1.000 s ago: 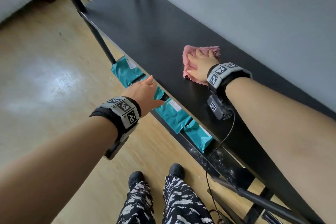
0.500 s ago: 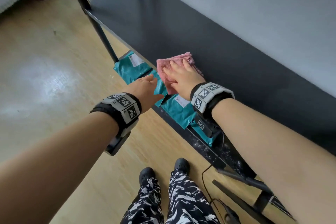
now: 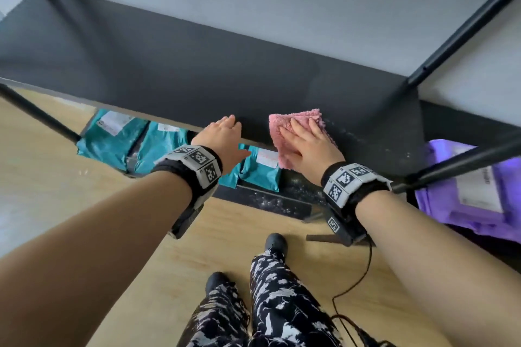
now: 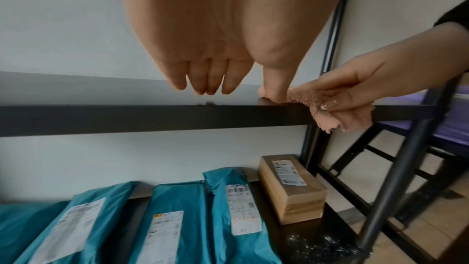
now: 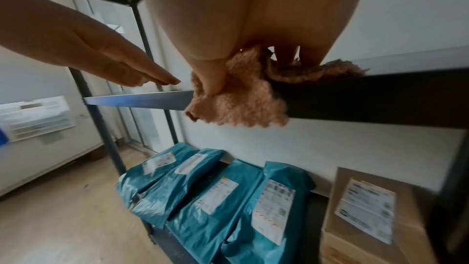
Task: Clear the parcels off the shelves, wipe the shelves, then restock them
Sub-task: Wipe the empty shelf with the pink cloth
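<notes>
**Cloth at the front edge of the black shelf**

Right hand (image 3: 308,146) lies flat on the pink cloth (image 3: 282,132), fingers straight and together, thumb tucked against the fabric hanging over the black shelf's (image 3: 169,79) front edge. Left hand (image 3: 222,138) hovers just beside the cloth, over that same edge, fingers straight and relaxed, holding nothing. Below the black shelf, teal parcels (image 4: 177,228) lie side by side on the lower shelf (image 4: 317,244), a cardboard box (image 4: 291,190) at their right end. Right of the black shelf, purple parcels (image 3: 473,191) lie stacked.
</notes>
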`<state>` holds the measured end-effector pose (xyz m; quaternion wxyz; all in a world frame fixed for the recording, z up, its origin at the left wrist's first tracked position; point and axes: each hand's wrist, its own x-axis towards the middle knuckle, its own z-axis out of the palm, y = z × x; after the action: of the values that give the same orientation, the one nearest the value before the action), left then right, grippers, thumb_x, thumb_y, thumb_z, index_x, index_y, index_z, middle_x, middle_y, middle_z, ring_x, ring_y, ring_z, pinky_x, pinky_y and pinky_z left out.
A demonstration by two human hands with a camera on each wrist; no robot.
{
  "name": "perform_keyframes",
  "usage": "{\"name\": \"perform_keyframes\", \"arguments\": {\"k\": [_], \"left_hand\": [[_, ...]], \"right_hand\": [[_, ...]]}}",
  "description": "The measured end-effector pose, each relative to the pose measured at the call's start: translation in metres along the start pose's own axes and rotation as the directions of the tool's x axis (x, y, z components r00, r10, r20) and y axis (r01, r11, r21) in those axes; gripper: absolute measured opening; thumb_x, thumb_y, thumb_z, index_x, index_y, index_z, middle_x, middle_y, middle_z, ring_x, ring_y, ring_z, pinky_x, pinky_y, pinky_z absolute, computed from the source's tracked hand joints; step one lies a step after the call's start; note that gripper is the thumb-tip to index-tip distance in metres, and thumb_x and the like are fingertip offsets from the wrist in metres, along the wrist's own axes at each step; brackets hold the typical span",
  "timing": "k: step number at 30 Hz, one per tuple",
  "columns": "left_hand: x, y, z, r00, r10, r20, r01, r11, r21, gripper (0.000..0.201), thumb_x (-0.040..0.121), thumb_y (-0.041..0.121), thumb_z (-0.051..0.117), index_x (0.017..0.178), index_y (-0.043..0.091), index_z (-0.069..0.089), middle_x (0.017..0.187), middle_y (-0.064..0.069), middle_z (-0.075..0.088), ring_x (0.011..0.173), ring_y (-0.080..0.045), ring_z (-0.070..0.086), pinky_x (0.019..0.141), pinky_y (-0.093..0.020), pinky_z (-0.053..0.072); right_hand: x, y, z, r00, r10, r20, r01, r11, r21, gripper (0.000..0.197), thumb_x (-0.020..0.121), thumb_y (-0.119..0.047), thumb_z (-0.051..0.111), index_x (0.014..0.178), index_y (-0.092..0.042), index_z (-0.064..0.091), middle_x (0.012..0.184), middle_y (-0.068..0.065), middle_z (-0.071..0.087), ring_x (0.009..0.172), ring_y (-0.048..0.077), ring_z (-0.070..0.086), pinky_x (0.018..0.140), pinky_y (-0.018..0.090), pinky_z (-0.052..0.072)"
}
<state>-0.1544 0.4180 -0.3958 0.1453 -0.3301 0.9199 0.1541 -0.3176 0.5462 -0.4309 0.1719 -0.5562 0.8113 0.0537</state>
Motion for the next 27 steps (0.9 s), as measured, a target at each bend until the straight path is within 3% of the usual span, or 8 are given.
{"name": "perform_keyframes", "arguments": {"k": [6, 9, 12, 14, 18, 21, 25, 27], "left_hand": [[0.016, 0.036, 0.01, 0.996, 0.087, 0.032, -0.087, 0.996, 0.023, 0.071, 0.094, 0.047, 0.045, 0.149, 0.011, 0.017, 0.158, -0.004, 0.008, 0.146, -0.02, 0.01, 0.118, -0.034, 0.015], [0.027, 0.039, 0.006, 0.998, 0.053, 0.038, -0.054, 0.998, 0.027, 0.074, 0.094, 0.049, 0.044, 0.15, 0.011, 0.013, 0.159, -0.005, 0.005, 0.146, -0.02, 0.008, 0.118, -0.034, 0.013], [0.038, 0.04, 0.002, 0.998, -0.027, 0.06, 0.025, 0.999, 0.04, 0.082, 0.091, 0.053, 0.046, 0.15, 0.009, 0.009, 0.158, -0.007, 0.003, 0.146, -0.021, 0.007, 0.119, -0.035, 0.015], [0.046, 0.042, -0.001, 0.994, -0.08, 0.068, 0.076, 0.995, 0.061, 0.088, 0.088, 0.056, 0.049, 0.15, 0.009, 0.008, 0.158, -0.008, 0.003, 0.146, -0.022, 0.008, 0.118, -0.037, 0.017], [0.063, 0.048, -0.007, 0.984, -0.157, 0.088, 0.147, 0.983, 0.111, 0.108, 0.076, 0.069, 0.054, 0.149, 0.004, 0.007, 0.158, -0.013, 0.003, 0.146, -0.025, 0.009, 0.118, -0.038, 0.018], [0.079, 0.057, -0.012, 0.976, -0.195, 0.1, 0.183, 0.977, 0.113, 0.12, 0.067, 0.075, 0.057, 0.149, 0.002, 0.008, 0.157, -0.016, 0.003, 0.146, -0.027, 0.007, 0.118, -0.04, 0.018], [0.091, 0.066, -0.016, 0.966, -0.229, 0.119, 0.212, 0.967, 0.138, 0.126, 0.062, 0.079, 0.057, 0.149, 0.002, 0.008, 0.157, -0.017, 0.002, 0.146, -0.028, 0.007, 0.117, -0.041, 0.02], [0.093, 0.065, -0.015, 0.963, -0.235, 0.134, 0.214, 0.964, 0.155, 0.126, 0.063, 0.079, 0.056, 0.149, 0.004, 0.005, 0.157, -0.015, 0.001, 0.146, -0.027, 0.006, 0.116, -0.041, 0.021]], "right_hand": [[0.001, 0.06, -0.006, 0.988, 0.151, 0.032, -0.152, 0.988, 0.029, 0.06, 0.095, -0.056, 0.02, 0.15, -0.036, 0.002, 0.159, -0.006, -0.004, 0.144, 0.035, -0.007, 0.117, 0.052, 0.004], [0.032, 0.093, -0.015, 0.969, 0.239, 0.058, -0.24, 0.971, -0.002, 0.066, 0.092, -0.061, 0.021, 0.15, -0.034, 0.001, 0.158, -0.003, -0.006, 0.143, 0.039, -0.007, 0.117, 0.054, 0.004], [0.065, 0.095, -0.028, 0.944, 0.323, 0.066, -0.325, 0.945, 0.019, 0.071, 0.089, -0.062, 0.03, 0.149, -0.036, 0.002, 0.158, -0.004, -0.005, 0.142, 0.042, -0.006, 0.115, 0.057, 0.005], [0.078, 0.076, -0.034, 0.965, 0.255, 0.057, -0.257, 0.966, 0.021, 0.068, 0.091, -0.06, 0.032, 0.149, -0.036, 0.004, 0.158, -0.002, -0.003, 0.141, 0.046, -0.004, 0.115, 0.058, 0.006], [0.081, 0.05, -0.033, 0.994, -0.053, 0.095, 0.055, 0.998, -0.01, 0.063, 0.094, -0.057, 0.032, 0.148, -0.04, 0.005, 0.159, -0.006, -0.005, 0.141, 0.044, -0.009, 0.116, 0.057, 0.004], [0.082, 0.071, -0.042, 0.989, -0.096, 0.116, 0.099, 0.995, -0.026, 0.065, 0.092, -0.058, 0.035, 0.148, -0.038, 0.008, 0.159, -0.004, -0.004, 0.142, 0.041, -0.01, 0.115, 0.057, 0.003], [0.095, 0.129, -0.051, 0.993, 0.12, -0.014, -0.119, 0.992, 0.037, 0.065, 0.094, -0.051, 0.037, 0.149, -0.023, 0.017, 0.156, 0.008, 0.014, 0.144, 0.034, 0.008, 0.116, 0.053, 0.005], [0.11, 0.152, -0.049, 0.976, 0.215, -0.035, -0.208, 0.969, 0.133, 0.07, 0.092, -0.053, 0.042, 0.15, -0.025, 0.016, 0.158, 0.009, 0.01, 0.144, 0.033, 0.007, 0.116, 0.054, 0.007]]}}
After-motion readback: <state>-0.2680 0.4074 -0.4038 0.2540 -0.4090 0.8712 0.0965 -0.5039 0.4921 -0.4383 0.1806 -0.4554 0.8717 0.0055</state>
